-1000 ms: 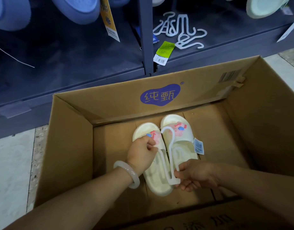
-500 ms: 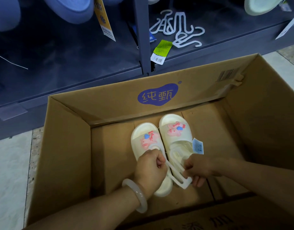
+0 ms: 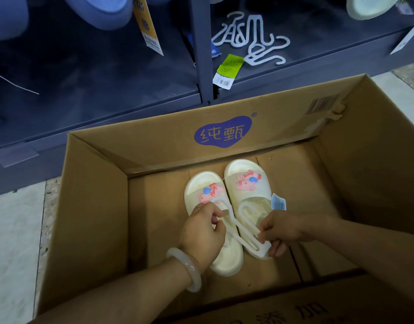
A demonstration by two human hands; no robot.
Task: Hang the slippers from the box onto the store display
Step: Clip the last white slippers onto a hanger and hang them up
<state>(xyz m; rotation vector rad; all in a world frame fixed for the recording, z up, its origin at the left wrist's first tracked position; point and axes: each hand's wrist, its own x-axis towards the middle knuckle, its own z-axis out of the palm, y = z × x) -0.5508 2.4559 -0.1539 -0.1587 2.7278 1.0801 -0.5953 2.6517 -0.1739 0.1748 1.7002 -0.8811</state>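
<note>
A pair of cream slippers with pink cartoon figures lies on the floor of a big cardboard box (image 3: 96, 206). The left slipper (image 3: 227, 258) and the right slipper (image 3: 245, 181) sit side by side, toes away from me. A white plastic hanger (image 3: 245, 228) lies across them. My left hand (image 3: 203, 232) pinches the hanger's upper loop over the left slipper. My right hand (image 3: 283, 228) pinches the hanger's lower end by the right slipper's heel. A small price tag (image 3: 279, 201) sticks out beside the right slipper.
A dark blue display rack (image 3: 202, 54) stands behind the box, with blue slippers (image 3: 101, 10) and a pale green one (image 3: 369, 7) hanging above. Spare white hangers (image 3: 255, 40) and a green tag (image 3: 228, 70) lie on its bottom shelf. Tiled floor (image 3: 12, 230) lies left of the box.
The hanger has tilted from upright to slanting across the slippers. My left hand slid down from the left slipper's strap to the hanger's upper loop. My right hand has moved up along the right slipper.
</note>
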